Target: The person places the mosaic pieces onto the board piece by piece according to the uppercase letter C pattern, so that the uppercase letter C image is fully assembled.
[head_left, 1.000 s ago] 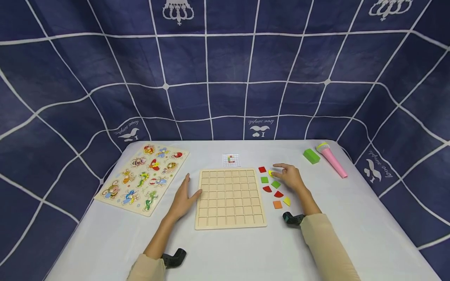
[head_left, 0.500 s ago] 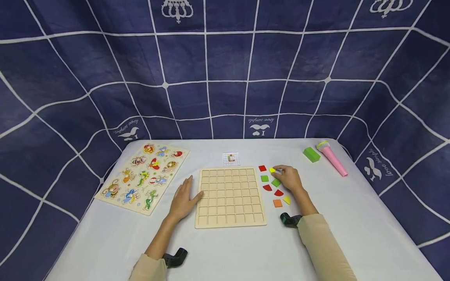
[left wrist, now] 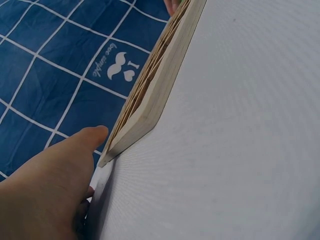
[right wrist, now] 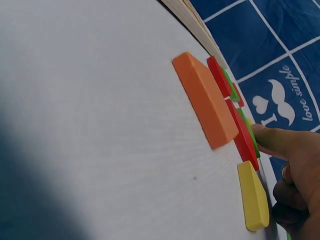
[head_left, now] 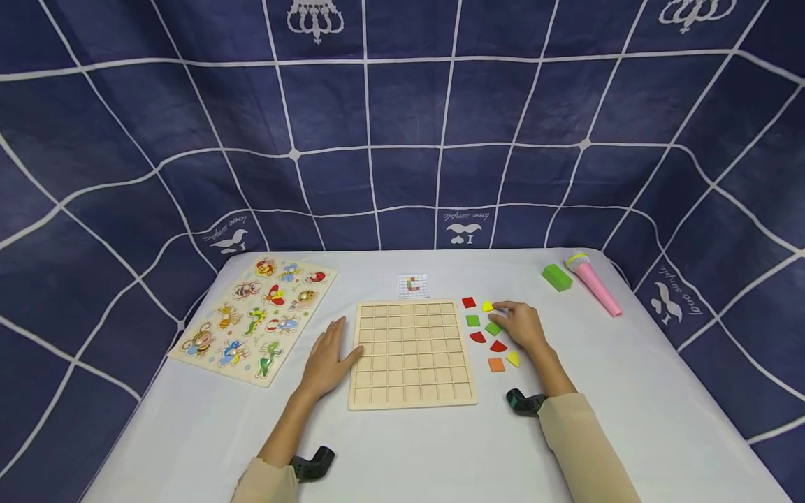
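My left hand [head_left: 325,356] lies flat on the table with fingers stretched, its thumb at the left edge of a wooden grid board [head_left: 411,355]. In the left wrist view, that thumb [left wrist: 95,137] reaches the board's corner. To the board's right, my right hand [head_left: 525,327] is over the small coloured pieces. Its index fingertip is right at a small yellow piece [head_left: 487,306], and the thumb is apart from it, over a green square [head_left: 492,327]. Near this hand lie red quarter-circle pieces [head_left: 498,346], an orange square [right wrist: 207,105] and another yellow piece [right wrist: 252,197].
A pattern card [head_left: 413,285] lies behind the board. On the left is an insect puzzle board [head_left: 258,318]. A green block [head_left: 557,277] and a pink toy microphone [head_left: 594,286] lie at the back right. A blue checked curtain [head_left: 409,126] surrounds the table.
My right hand has come down slightly; its thumb has moved from the small yellow piece to near the green square. My left hand settled flatter, its thumb still at the board's edge.
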{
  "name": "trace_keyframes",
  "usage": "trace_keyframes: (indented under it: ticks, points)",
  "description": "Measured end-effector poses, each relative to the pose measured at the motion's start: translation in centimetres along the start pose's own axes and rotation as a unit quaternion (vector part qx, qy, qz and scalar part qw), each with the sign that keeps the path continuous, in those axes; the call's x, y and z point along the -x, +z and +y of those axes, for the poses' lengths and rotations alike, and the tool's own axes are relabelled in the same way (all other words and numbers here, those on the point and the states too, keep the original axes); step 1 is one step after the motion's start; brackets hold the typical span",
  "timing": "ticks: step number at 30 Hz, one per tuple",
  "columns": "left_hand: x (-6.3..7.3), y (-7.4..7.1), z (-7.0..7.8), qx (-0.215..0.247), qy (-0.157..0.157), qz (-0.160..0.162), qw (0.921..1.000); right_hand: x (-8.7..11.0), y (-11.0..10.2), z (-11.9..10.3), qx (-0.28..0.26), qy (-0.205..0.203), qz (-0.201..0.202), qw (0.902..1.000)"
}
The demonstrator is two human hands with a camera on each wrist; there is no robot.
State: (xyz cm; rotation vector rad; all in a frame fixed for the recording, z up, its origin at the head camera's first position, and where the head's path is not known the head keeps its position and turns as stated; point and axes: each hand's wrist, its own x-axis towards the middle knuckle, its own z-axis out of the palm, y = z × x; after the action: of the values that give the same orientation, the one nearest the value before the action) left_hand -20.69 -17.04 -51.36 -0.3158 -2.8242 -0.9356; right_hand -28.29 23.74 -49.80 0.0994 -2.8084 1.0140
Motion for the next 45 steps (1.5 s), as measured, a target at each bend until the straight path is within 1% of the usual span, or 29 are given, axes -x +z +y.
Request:
trace_keyframes:
  ticks: [4,8,15,17,24,31,35,37,43,45]
  points:
    - [0.2,0.0,-0.2,-0.001,0.000,0.001,1.0000,-0.1,0.1,0.0,0.000,-0.007,-0.006,1.0000]
    - [0.2,0.0,-0.2,-0.001,0.004,0.002,1.0000,-0.7,0.0,-0.1,-0.003,-0.015,-0.009,0.9998]
    - [0.0,-0.1,-0.1,-0.005,0.012,0.004,0.9999,-1.7,-0.2,0.1,-0.001,-0.022,-0.043,0.9989]
    - [0.1,-0.1,-0.1,-0.007,0.011,0.003,0.9999,-1.7,-0.2,0.1,0.003,-0.022,-0.045,0.9987]
    - [0.2,0.0,-0.1,-0.003,0.010,0.000,0.9999,-1.0,-0.6,0.3,0.032,-0.009,-0.006,0.9994]
    - [0.1,0.0,-0.2,-0.011,0.011,0.000,0.9999,0.0,-0.5,0.4,0.021,-0.013,-0.004,0.9997]
    - [0.1,0.0,-0.3,-0.011,0.010,-0.002,0.9999,-0.2,-0.2,0.3,0.012,-0.027,0.003,0.9996]
    - [0.1,0.0,-0.3,-0.011,0.010,-0.002,0.9999,-0.6,-0.1,0.4,0.010,-0.035,-0.002,0.9993]
    - [0.1,0.0,-0.4,-0.012,0.012,-0.001,0.9999,-1.8,-0.1,0.5,0.008,-0.058,-0.034,0.9977]
    - [0.1,0.0,-0.4,-0.013,0.013,-0.001,0.9998,-2.0,-0.1,0.5,0.004,-0.062,-0.038,0.9974]
